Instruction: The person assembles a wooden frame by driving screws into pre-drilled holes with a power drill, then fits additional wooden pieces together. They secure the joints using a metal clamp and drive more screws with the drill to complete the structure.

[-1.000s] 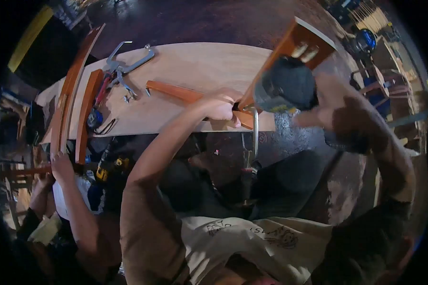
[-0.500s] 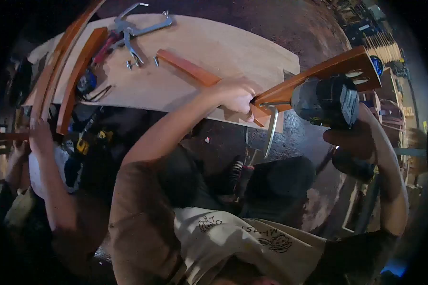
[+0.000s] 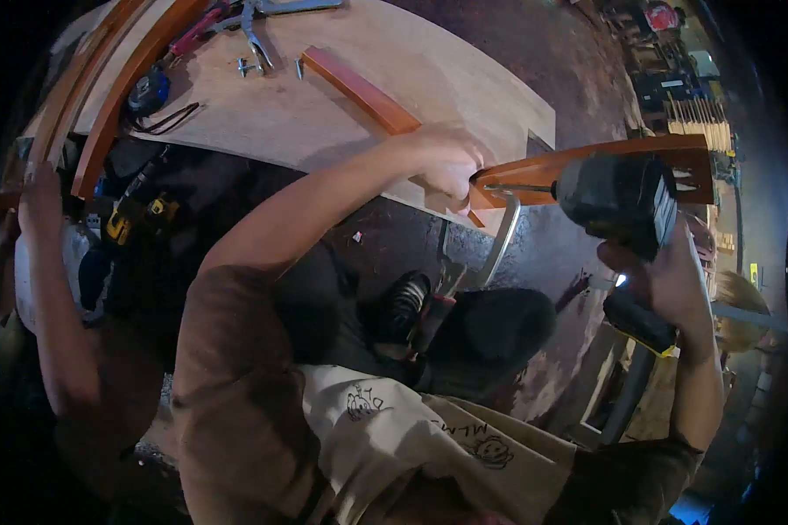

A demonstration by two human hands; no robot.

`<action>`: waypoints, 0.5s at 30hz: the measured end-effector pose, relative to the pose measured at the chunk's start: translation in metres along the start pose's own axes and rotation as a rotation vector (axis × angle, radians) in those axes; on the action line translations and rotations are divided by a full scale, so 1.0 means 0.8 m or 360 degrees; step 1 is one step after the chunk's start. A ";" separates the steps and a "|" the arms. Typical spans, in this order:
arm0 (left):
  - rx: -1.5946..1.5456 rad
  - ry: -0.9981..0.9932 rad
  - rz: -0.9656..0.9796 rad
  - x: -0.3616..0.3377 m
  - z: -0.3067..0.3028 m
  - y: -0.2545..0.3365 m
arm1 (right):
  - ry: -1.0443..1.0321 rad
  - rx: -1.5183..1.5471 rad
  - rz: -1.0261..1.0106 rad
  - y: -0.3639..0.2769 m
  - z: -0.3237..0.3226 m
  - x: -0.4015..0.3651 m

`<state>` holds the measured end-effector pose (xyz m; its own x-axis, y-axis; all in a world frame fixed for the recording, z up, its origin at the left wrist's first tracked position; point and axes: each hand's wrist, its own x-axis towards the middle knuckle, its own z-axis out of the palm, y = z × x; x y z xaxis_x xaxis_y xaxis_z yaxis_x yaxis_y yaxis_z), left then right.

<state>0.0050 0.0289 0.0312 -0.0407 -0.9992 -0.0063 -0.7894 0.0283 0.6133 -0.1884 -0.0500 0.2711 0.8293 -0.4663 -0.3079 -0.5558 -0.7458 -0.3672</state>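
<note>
My right hand (image 3: 674,276) wraps around the drill (image 3: 617,199), its bit (image 3: 527,188) pointing toward my left hand (image 3: 451,171), curled over the wooden rail (image 3: 357,88) at the worktop (image 3: 451,74).

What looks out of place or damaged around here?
Nothing looks plainly spilled or broken. A tiny pale scrap stands out on the dark floor, past the board's near edge; it's too small to identify. The drill's bit also points toward the left hand, which seems risky.

Txt on shirt (image 3: 403,442) & drill (image 3: 664,206) too blurry to read
</note>
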 end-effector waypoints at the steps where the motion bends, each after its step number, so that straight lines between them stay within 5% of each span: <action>1: -0.0004 0.0002 -0.0005 -0.001 -0.001 -0.001 | -0.0040 -0.0103 -0.0178 -0.001 0.001 0.002; 3: -0.0012 -0.0009 -0.0013 0.000 -0.003 -0.001 | -0.0055 -0.0228 -0.0499 -0.015 0.004 0.003; 6: 0.0040 0.0010 0.0010 0.002 0.001 -0.002 | -0.0178 -0.0267 -0.0075 -0.002 -0.005 0.008; 15: -0.0096 0.0108 0.0087 -0.003 0.002 -0.003 | 0.0143 -0.0233 -0.0295 0.013 0.009 0.001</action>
<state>0.0062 0.0314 0.0284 -0.0397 -0.9959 0.0809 -0.7489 0.0833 0.6575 -0.1936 -0.0545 0.2607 0.9218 -0.3507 -0.1652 -0.3846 -0.8804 -0.2774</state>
